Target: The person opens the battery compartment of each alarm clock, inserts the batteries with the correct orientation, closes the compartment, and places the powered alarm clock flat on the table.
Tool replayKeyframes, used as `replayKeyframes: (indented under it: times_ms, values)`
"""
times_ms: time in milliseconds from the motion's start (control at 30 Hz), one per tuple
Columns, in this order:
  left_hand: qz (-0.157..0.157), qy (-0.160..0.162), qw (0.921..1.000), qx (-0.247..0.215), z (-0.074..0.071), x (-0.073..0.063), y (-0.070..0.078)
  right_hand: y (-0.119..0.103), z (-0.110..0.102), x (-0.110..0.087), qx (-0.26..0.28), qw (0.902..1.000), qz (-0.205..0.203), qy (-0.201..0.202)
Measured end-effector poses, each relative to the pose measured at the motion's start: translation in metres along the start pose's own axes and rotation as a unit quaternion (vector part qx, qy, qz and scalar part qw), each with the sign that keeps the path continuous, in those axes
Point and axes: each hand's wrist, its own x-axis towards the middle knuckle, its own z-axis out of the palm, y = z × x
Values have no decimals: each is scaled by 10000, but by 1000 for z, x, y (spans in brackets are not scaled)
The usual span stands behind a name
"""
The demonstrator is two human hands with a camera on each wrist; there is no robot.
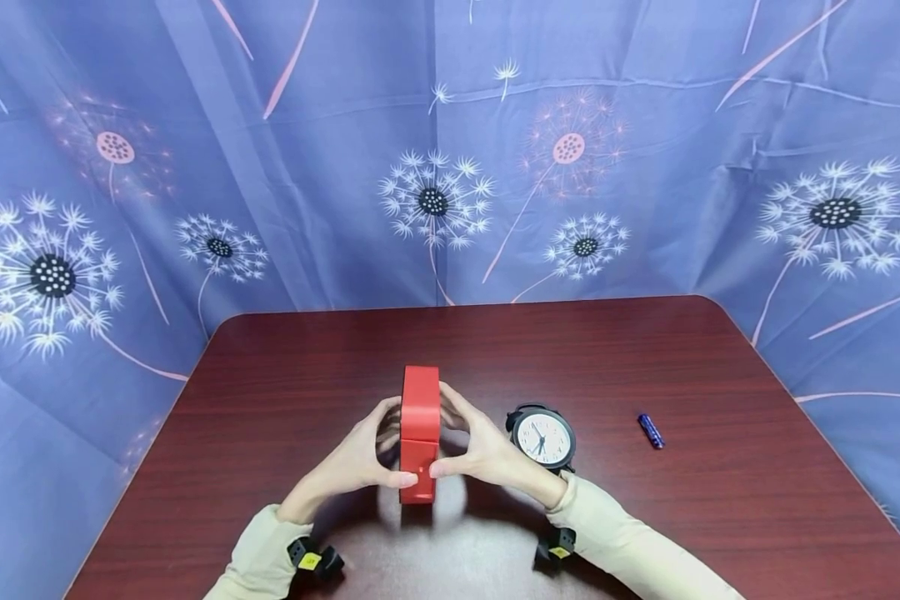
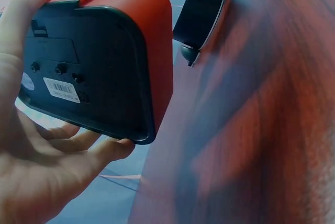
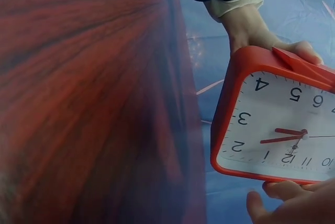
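Observation:
A red, square-cased alarm clock [image 1: 420,404] is held up edge-on between both hands, over the middle of the table. My left hand [image 1: 354,457] grips it from the left, thumb on the near red edge. From the right, my right hand [image 1: 487,450] grips it, its thumb also on that edge. In the left wrist view the clock's black back [image 2: 112,77] shows knobs, a battery cover outline and a barcode label. The right wrist view shows its white dial [image 3: 282,103] with red hands, numerals upside down. A red flap [image 3: 301,67] slants along the edge beside the thumb.
A round black alarm clock [image 1: 544,438] with a white dial stands close to the right forearm. Farther right lies a small blue battery [image 1: 651,432]. The dark red wood table [image 1: 285,358] ends at a blue dandelion-print curtain [image 1: 330,167].

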Motion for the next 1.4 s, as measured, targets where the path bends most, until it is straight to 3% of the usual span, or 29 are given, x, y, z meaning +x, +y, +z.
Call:
replayKeyframes:
  times_ms: [167,433,600,900,1167,1400]
  values:
    - [-82,-155,9985,-513,-1,0,-4,7,2,0,163,9993,-163,-295]
    - [61,-119,9959,-900,-1,1,-9,7,4,-4,-25,9992,168,-366]
    - [227,-122,9946,-1002,1,0,-11,9,5,-7,-233,9986,277,-381]
    - [647,150,9933,-948,1,-1,-11,11,9,-9,-466,9978,244,-410]
    - [788,193,9857,-1477,4,-4,-16,8,10,-7,-663,9978,63,-67]
    - [870,146,9863,-1397,4,-3,-16,8,10,-9,-797,9964,141,258]
